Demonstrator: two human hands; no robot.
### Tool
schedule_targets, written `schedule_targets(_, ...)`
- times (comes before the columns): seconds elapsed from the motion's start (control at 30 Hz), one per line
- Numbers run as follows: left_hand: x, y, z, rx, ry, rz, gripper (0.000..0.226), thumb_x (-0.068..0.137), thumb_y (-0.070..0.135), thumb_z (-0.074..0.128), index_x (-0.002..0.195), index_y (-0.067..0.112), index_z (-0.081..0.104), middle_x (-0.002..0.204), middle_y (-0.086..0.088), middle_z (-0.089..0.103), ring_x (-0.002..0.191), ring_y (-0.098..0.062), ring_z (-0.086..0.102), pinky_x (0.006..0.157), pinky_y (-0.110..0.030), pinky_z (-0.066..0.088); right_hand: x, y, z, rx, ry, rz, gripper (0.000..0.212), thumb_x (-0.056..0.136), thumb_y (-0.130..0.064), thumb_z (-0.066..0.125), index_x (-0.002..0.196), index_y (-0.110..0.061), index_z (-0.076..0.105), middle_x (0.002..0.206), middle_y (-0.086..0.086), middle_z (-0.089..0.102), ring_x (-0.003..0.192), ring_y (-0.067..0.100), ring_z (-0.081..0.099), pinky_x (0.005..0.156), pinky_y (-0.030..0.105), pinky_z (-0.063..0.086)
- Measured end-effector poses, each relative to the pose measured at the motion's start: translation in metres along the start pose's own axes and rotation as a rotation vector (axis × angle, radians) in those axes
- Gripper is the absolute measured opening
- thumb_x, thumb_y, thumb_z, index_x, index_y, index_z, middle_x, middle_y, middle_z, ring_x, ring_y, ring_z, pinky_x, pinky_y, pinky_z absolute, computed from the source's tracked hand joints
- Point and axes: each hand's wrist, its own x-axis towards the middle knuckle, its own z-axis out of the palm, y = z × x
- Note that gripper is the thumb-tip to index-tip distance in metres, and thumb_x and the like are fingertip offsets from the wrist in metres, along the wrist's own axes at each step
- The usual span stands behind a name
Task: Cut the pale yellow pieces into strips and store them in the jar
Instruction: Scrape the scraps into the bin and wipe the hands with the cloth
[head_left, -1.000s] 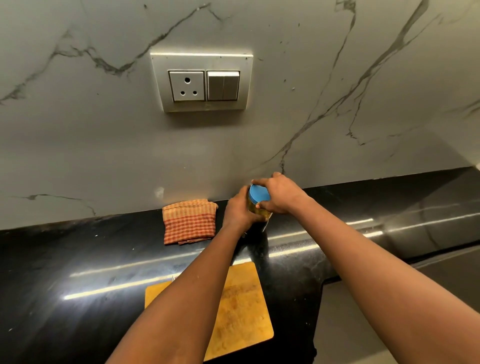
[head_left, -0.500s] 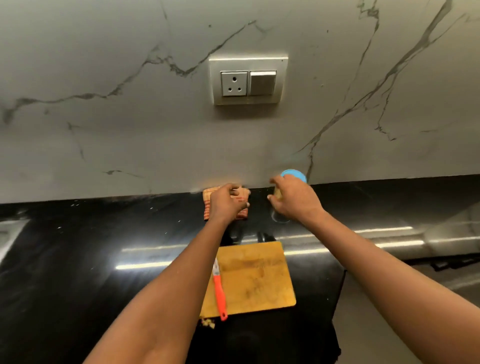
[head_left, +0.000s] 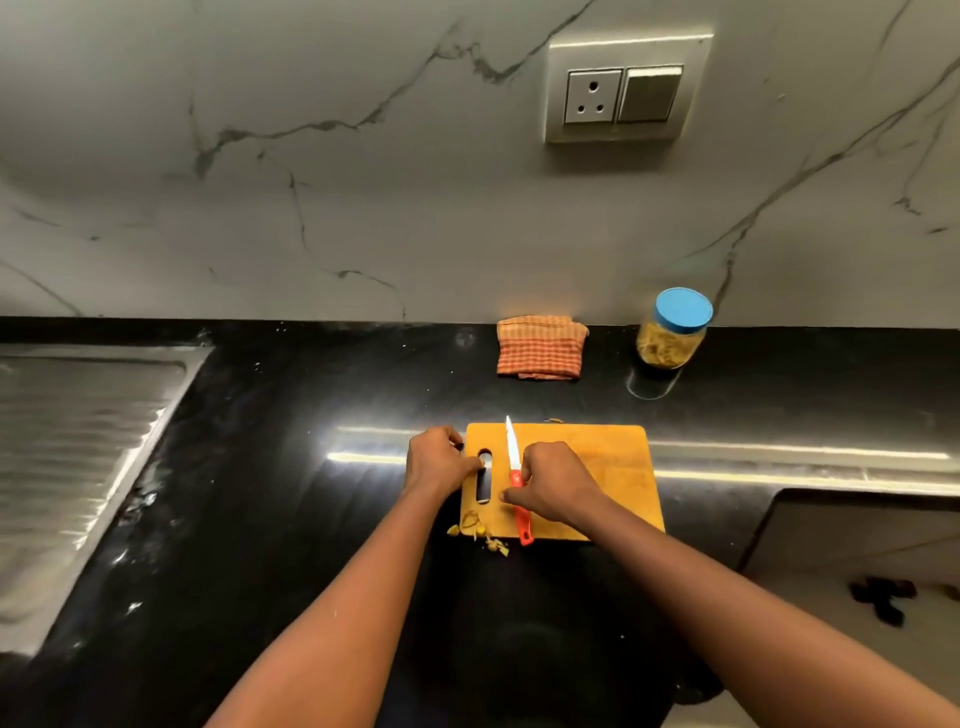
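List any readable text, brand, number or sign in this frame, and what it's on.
No readable text anywhere in this view.
jar: no label shows; its blue lid is plain.
socket plate: no legible markings.
knife, cutting board, cloth: nothing printed that can be seen.

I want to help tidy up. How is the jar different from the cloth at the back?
The jar stands upright; the cloth lies folded flat. The jar is clear with a blue lid; the cloth is orange checked. Both sit at the back of the black counter.
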Motion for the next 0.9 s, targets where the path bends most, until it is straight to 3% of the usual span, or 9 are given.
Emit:
schedule_targets(0.13,-0.006,0.001,0.000,0.037,-0.046,-0.084,0.037,0.056,0.031,0.090,0.067,0.013,0.059,0.072,-0.007,0.066,0.070,-0.025,0.067,0.064,-0.040,0.059,0.001,-0.002,0.004,0.040,0.019,0.074,0.037,0.071,-0.041,0.079,0.088,-0.012,0.064,0.088,0.005,0.066,0.083,0.021,0.060,0.060,0.030,0.039)
schedule_targets(0.3,-0.004,0.003,0.000,0.095,-0.130,-0.159,0.039,0.049,0.032,0.091,0.069,0.009,0.066,0.072,-0.009,0.069,0.061,-0.022,0.068,0.058,-0.034,0.060,0.001,-0.007,0.009,0.125,0.067,0.137,0.028,0.069,-0.031,0.080,0.080,-0.011,0.064,0.082,0.006,0.065,0.079,0.021,0.061,0.054,0.027,0.039)
schedule_targets(0.43,-0.008,0.005,0.000,0.052,-0.111,-0.149,0.036,0.052,0.027,0.086,0.066,0.011,0.057,0.070,-0.007,0.062,0.061,-0.019,0.062,0.043,-0.025,0.040,0.000,-0.011,0.012,0.174,0.091,0.177,0.029,0.066,-0.030,0.080,0.078,-0.012,0.062,0.080,0.004,0.064,0.076,0.020,0.060,0.055,0.031,0.045)
schedule_targets(0.5,-0.008,0.004,0.001,0.018,-0.101,-0.141,0.033,0.055,0.026,0.084,0.063,0.012,0.055,0.064,-0.004,0.056,0.057,-0.017,0.056,0.043,-0.024,0.036,-0.002,-0.011,0.011,0.195,0.102,0.197,0.028,0.066,-0.030,0.080,0.078,-0.012,0.062,0.079,0.003,0.064,0.075,0.018,0.060,0.059,0.033,0.048)
schedule_targets(0.63,-0.005,-0.002,0.001,-0.112,-0.144,-0.146,0.027,0.049,0.024,0.079,0.054,0.015,0.054,0.053,-0.003,0.054,0.051,-0.018,0.054,0.051,-0.032,0.048,-0.008,-0.006,0.007,0.234,0.146,0.223,0.025,0.067,-0.029,0.079,0.077,-0.013,0.062,0.075,0.001,0.063,0.073,0.016,0.059,0.061,0.035,0.051)
schedule_targets(0.9,0.001,-0.013,-0.005,-0.508,-0.415,-0.169,0.018,0.081,0.009,0.078,0.090,0.004,0.063,0.097,-0.020,0.073,0.078,-0.024,0.070,0.069,-0.033,0.059,-0.026,0.000,-0.008,0.264,0.220,0.262,0.026,0.067,-0.031,0.080,0.083,-0.014,0.068,0.077,-0.001,0.063,0.070,0.011,0.056,0.059,0.030,0.046)
